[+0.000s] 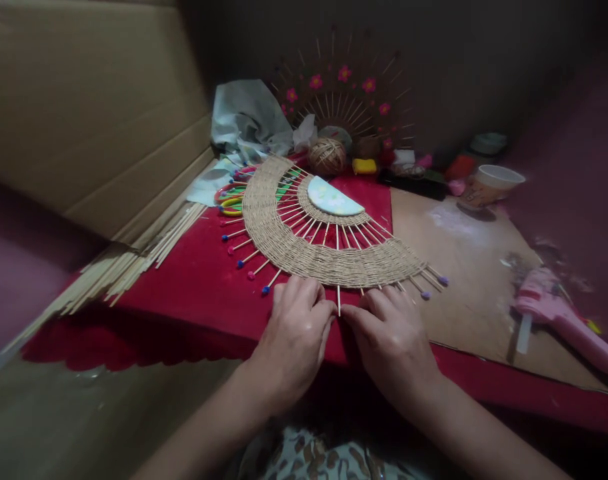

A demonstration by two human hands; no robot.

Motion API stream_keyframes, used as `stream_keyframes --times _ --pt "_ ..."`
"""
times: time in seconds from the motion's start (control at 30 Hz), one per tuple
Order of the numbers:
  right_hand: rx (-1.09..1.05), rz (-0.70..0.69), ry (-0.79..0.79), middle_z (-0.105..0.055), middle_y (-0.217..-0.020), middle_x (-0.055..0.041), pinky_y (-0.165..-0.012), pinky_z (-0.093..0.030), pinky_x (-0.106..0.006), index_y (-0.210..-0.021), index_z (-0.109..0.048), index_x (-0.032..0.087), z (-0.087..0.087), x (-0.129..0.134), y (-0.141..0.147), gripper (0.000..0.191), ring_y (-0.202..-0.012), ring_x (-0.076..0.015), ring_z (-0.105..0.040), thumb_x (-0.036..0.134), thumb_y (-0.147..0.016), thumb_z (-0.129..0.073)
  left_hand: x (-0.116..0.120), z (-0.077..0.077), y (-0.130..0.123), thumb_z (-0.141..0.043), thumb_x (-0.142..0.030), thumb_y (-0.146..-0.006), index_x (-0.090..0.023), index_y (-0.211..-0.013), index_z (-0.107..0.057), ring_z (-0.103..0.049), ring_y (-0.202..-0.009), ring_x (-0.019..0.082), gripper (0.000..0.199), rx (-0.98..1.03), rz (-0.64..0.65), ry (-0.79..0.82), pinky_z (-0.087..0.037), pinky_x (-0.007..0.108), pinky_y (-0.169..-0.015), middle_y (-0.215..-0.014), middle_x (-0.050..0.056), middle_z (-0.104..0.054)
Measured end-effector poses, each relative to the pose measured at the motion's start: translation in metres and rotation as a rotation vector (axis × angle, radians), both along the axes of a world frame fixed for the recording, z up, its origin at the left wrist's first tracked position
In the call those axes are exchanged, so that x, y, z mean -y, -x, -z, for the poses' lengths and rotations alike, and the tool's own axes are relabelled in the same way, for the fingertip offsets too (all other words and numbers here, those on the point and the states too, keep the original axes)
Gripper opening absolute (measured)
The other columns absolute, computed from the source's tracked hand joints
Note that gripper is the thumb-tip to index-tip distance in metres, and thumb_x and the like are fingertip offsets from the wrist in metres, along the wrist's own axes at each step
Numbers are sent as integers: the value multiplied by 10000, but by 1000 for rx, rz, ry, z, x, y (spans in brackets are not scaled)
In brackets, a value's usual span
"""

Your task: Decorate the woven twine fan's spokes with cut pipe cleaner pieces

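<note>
A half-round fan (279, 247) woven from straw-coloured cord over thin sticks lies on the red cloth and the brown board. Pom-poms in blue, pink and lilac tip many of its sticks, and a pale half-disc (334, 198) covers its centre. My left hand (299, 327) is closed at the fan's near edge, fingers curled over the sticks. Just right of it, my right hand (394, 333) grips the same edge with bent fingers. Both thumbs point toward a bare stick end (339, 303) between them. The fingertips are partly hidden.
Loose sticks (134, 267) lie at left beside a cardboard sheet (94, 100). A twine ball (327, 155), scissors (230, 203) and a flowered fan (344, 73) are farther back. On the right are a paper cup (489, 189) and a pink glue gun (559, 313) on the board (459, 293).
</note>
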State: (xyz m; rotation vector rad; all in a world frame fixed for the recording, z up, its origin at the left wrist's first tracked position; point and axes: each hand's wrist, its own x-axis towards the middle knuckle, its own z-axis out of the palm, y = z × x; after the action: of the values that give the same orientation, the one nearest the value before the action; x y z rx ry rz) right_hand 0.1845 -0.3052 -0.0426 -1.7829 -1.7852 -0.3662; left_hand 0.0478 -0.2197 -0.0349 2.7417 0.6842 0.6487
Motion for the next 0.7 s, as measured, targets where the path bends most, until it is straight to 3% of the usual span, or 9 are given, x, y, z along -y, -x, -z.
stream_keyframes --times 0.23,0.53,0.7 --pt "-52 -4 60 -565 -682 -68 -656 -331 -336 -737 -686 160 -1 0 -2 244 -695 -195 -439 128 -870 -484 -2 -5 -4 -449 -58 -814 -127 -788 -554 -398 -842 239 129 -180 79 -92 -371 425 -728 -901 118 -503" --pt "-9 -64 10 -568 -675 -70 -640 -333 -326 -853 -713 160 -2 0 -4 283 -682 -188 -429 151 -909 -436 -3 4 -5 -420 -25 -813 -127 -760 -508 -412 -835 226 145 -89 71 -121 -401 416 -716 -885 114 -499" --pt "-17 -87 -3 -576 -684 -77 -633 -332 -327 -899 -716 137 1 0 -5 284 -688 -187 -425 121 -903 -433 -6 9 -8 -409 -44 -828 -133 -729 -517 -414 -803 224 172 -59 85 -264 -412 395 -675 -848 118 -519"
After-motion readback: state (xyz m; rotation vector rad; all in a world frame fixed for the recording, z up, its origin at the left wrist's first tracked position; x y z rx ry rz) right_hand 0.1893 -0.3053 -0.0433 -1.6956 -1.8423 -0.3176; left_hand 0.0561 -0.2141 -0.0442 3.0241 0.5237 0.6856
